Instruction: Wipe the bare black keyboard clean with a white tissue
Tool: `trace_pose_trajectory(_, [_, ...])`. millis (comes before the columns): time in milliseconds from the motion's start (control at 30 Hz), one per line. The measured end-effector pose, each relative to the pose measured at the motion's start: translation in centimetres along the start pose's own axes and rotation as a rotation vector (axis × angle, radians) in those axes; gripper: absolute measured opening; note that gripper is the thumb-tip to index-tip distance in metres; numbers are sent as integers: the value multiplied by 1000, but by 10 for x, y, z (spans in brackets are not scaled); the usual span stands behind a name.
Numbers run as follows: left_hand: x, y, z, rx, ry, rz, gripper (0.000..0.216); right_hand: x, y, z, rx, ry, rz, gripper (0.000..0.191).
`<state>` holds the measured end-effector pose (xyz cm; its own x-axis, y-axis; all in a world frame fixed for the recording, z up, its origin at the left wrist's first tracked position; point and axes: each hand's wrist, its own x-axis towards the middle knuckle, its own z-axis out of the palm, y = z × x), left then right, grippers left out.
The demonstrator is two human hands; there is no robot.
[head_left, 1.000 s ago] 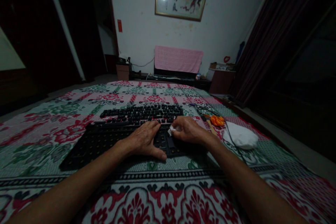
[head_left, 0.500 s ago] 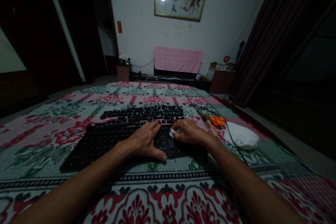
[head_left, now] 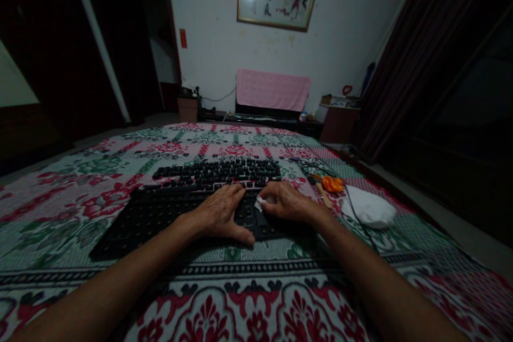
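A black keyboard with its keycaps off lies on a patterned bedspread. Flat across its middle rests my left hand, fingers stretched out and thumb spread toward the near edge. My right hand is closed around a crumpled white tissue, pressed to the right part of the keyboard; the fingertips are partly hidden. Beyond the keyboard's far edge, loose black keycaps stand in rows.
To the right lie an orange flower-like object, a flat tan stick, a dark cable and a bunched white cloth or bag. A pink towel hangs over something at the far wall.
My right hand has shifted slightly left with the tissue. My left hand stays in place on the keyboard.
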<state>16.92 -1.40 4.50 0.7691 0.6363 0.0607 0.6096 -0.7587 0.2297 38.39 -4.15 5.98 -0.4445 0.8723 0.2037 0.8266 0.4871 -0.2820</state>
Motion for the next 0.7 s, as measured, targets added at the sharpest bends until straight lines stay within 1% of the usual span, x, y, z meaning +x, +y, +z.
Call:
trace_pose_trajectory(100, [0, 0, 0, -2, -11, -1, 113, -1, 6, -4, 2, -74, 20, 18])
trace_pose_trajectory(200, [0, 1, -1, 3, -17, -1, 114, -4, 18, -11, 58, -147, 88, 17])
trace_pose_trajectory(300, [0, 1, -1, 7, -19, -8, 116, -7, 26, -13, 163, -156, 150, 20])
trace_pose_trajectory(367, [0, 1, 0, 10, -25, -11, 116, -7, 25, -12, 197, -128, 158, 23])
trace_pose_trajectory(433, [1, 1, 0, 17, -32, -12, 116, -5, 20, -7, 182, -60, 121, 23])
trace_pose_trajectory(567, [1, 1, -1, 34, -35, -14, 115, 0, 8, 3, 64, 56, -10, 22])
trace_pose_trajectory(633, [1, 1, -1, 39, -32, -9, 115, 2, 5, 4, 34, 42, -36, 22])
trace_pose_trajectory(700, [1, 2, -1, 40, -26, -4, 115, 1, 7, 2, 27, -18, -29, 20])
